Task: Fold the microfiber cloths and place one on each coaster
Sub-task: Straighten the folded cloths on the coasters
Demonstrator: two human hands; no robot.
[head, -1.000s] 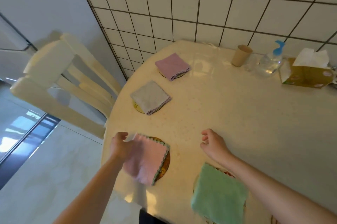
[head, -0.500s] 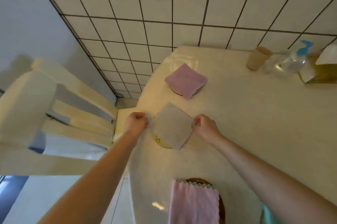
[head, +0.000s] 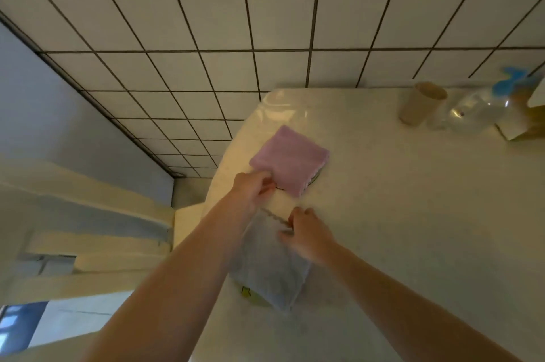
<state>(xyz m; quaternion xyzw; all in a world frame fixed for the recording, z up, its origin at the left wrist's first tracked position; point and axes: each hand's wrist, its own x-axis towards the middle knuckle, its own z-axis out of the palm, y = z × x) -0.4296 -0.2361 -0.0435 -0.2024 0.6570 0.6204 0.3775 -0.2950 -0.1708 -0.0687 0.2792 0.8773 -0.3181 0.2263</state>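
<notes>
A folded purple cloth (head: 290, 159) lies on a coaster (head: 315, 178) far back on the cream table (head: 413, 214); only a sliver of that coaster shows. My left hand (head: 253, 189) is at the cloth's near-left corner, fingers pinched on its edge. Closer to me a folded grey cloth (head: 265, 270) with a scalloped edge lies over a yellow-rimmed coaster (head: 247, 293). My right hand (head: 306, 233) rests on the grey cloth's far right edge, fingers closed on it. The image is blurred by motion.
A beige cup (head: 420, 105), a clear spray bottle with a blue top (head: 477, 111) and a box (head: 528, 122) stand at the table's back right against the tiled wall. A cream chair (head: 88, 232) stands to the left of the table.
The view has moved forward and up; the pink and green cloths have left it. My left hand went from the grey cloth's left corner to the purple cloth. My right hand stays at the grey cloth.
</notes>
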